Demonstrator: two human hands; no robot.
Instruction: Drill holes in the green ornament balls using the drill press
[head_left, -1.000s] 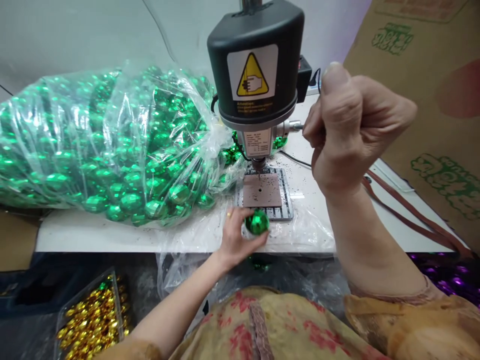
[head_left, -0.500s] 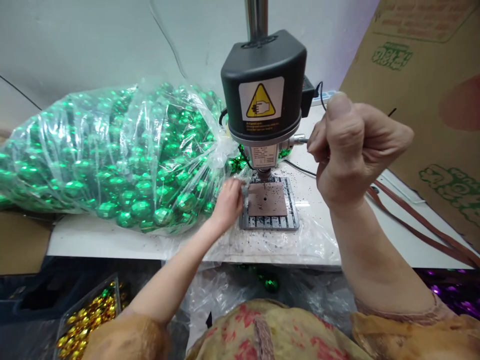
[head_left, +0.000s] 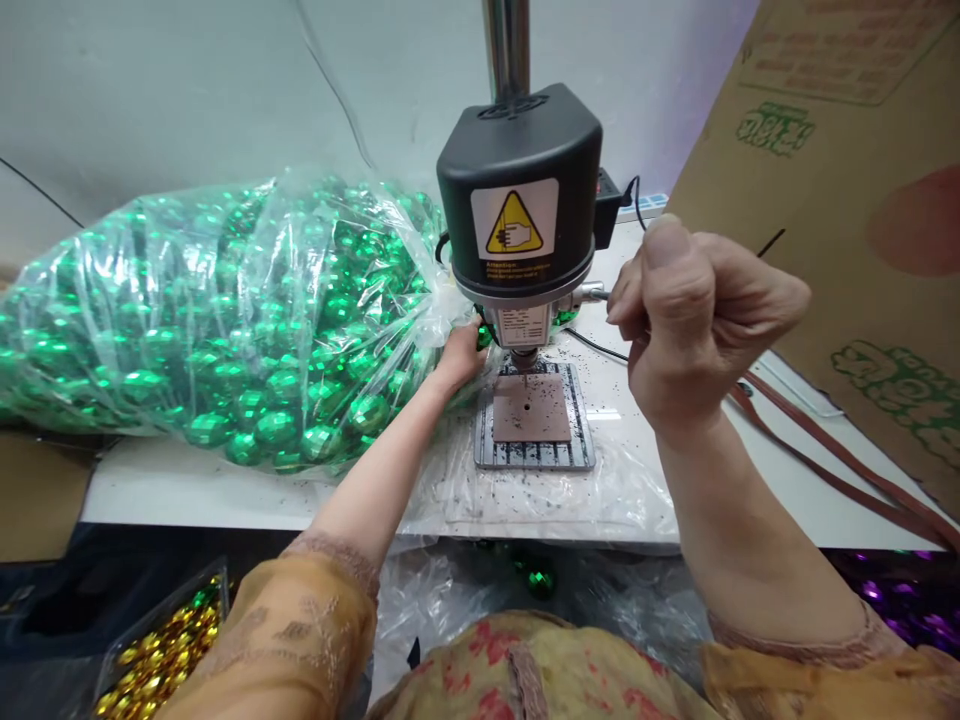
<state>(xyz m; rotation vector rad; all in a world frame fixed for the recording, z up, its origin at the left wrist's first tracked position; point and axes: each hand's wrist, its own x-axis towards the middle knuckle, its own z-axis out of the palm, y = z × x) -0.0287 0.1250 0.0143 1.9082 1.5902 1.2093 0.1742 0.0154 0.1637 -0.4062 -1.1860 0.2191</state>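
Observation:
My right hand [head_left: 690,320] is raised beside the bench drill press [head_left: 521,190], its fingers closed round the end of the metal feed lever [head_left: 592,291]. Left of the drill's lower housing, my left hand [head_left: 461,355] reaches in by the knotted neck of a clear plastic bag [head_left: 330,350] full of shiny green faceted balls. A green ball [head_left: 482,334] shows between its thumb and fingers, partly hidden. Below the chuck, a brownish square pad [head_left: 532,420] with a dark hole lies bare on the slotted metal base [head_left: 480,455].
Dark shavings dot the base and white table [head_left: 187,485]. A large cardboard box [head_left: 847,270] leans at right beside brown straps [head_left: 840,470]. Gold balls [head_left: 161,650] fill a container at lower left. Crumpled clear plastic [head_left: 622,495] lies along the front edge; purple shiny pieces [head_left: 892,600] show below right.
My left hand has moved from beside the base up and away, to the green balls behind. My right hand stays on the lever. The view has shifted slightly.

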